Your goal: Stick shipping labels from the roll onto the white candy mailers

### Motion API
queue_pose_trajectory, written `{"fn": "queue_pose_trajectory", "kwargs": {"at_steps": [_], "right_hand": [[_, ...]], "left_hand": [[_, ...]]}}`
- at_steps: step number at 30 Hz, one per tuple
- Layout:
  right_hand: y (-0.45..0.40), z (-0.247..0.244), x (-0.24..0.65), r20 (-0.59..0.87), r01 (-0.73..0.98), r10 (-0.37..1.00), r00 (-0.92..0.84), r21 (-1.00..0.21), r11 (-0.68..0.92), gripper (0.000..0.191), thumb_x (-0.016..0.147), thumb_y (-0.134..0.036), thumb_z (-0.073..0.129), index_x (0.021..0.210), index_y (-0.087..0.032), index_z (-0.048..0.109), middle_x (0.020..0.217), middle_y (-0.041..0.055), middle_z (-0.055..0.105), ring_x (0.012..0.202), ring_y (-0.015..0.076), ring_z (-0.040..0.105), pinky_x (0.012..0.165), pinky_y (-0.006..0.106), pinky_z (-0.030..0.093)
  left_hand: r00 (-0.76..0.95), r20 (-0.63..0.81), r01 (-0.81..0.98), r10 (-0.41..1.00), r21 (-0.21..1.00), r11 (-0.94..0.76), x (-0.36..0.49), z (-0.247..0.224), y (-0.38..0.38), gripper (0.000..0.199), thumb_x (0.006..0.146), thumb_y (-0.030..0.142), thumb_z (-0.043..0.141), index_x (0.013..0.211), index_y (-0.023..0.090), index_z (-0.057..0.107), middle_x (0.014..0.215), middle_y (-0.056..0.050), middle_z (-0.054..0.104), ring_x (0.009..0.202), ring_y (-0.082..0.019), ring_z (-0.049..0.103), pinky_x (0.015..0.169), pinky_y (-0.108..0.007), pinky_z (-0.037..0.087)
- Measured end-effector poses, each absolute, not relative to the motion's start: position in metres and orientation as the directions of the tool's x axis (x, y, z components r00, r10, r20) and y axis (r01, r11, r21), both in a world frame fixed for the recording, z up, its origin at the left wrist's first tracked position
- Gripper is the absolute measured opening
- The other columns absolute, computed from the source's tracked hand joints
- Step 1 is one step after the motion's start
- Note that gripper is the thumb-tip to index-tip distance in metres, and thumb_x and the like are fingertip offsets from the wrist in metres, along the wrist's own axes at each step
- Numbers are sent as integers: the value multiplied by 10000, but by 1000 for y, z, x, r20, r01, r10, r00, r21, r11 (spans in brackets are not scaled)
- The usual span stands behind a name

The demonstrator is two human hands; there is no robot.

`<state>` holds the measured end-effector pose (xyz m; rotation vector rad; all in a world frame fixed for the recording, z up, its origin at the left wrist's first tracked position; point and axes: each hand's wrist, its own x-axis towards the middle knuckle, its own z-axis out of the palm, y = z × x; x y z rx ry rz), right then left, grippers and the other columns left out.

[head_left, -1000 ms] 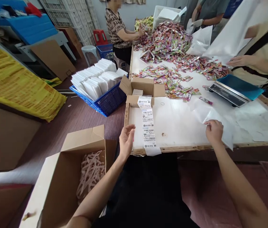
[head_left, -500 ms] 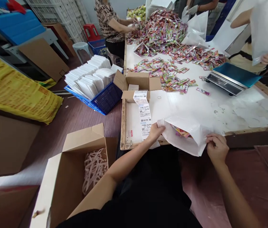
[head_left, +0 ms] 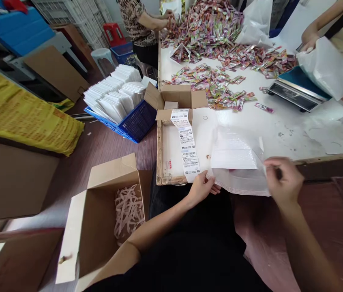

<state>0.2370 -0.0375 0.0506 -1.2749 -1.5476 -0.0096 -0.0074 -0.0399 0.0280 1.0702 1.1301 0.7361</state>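
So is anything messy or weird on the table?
A little. One packet lies by itself in front of the scale, away from the big heap. The tabletop also looks worn and patchy at the right, with dark marks beyond the white bag that the left hand holds.

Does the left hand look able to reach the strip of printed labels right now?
Probably yes: the left hand is beside the near end of the label strip, with nothing lying between them. It seems to hold a corner of the white bag, so it may have to let go first.
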Motion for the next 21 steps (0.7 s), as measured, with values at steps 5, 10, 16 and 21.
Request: {"fn": "queue_pose_trajectory", "kwargs": {"at_steps": [5,10,16,21], "right_hand": [[-59,28,162,311,439,942,-124,-835,333,146,934,-330,562,1011,-216,612,951,48,695,865,191,647,796,331,512],[-48,14,136,54,286,975,-217,-951,116,226,930,-433,566,982,-213,577,939,29,667,862,191,615,816,342,477],[-44,15,133,1,305,965,-262,-949,84,203,921,-402,560,870,-207,586,832,8,618,763,169,543,725,313,430],[-55,22,140,138,366,970,-200,-908,205,175,918,-367,546,831,-214,548,911,48,605,923,220,541,863,377,418]], "left_hand": [[317,-342,157,885,939,307,-13,37,-32,282,949,395,460,838,151,548,653,-58,683,559,-156,679,501,-239,532],[253,-277,457,927,879,138,-25,46,-9,364,929,469,490,708,180,505,552,-8,618,490,-145,631,460,-214,451],[312,-257,529,914,847,58,-25,46,3,264,890,287,525,654,180,473,513,32,568,448,-109,594,462,-196,436],[363,-313,340,878,922,188,-27,38,6,234,904,226,498,677,179,469,530,-4,618,489,-130,641,440,-193,455]]}}
